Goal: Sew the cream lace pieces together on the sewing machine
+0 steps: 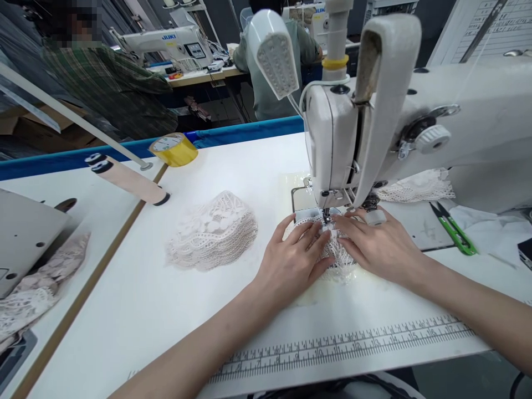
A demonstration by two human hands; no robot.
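A white lace piece lies under the needle and presser foot of a white sewing machine. Flat on its left side rests my left hand, fingers spread and fingertips near the foot. From the right, my right hand presses on the lace with stretched fingers, close to the needle. Both hands cover much of the piece, so its full outline is hidden. A stack of similar lace pieces sits on the table to the left of my left hand.
Green-handled snips and more lace lie right of the needle. Yellow tape and pale thread cones stand at the back left. A printed ruler runs along the front edge. Two people sit at machines beyond.
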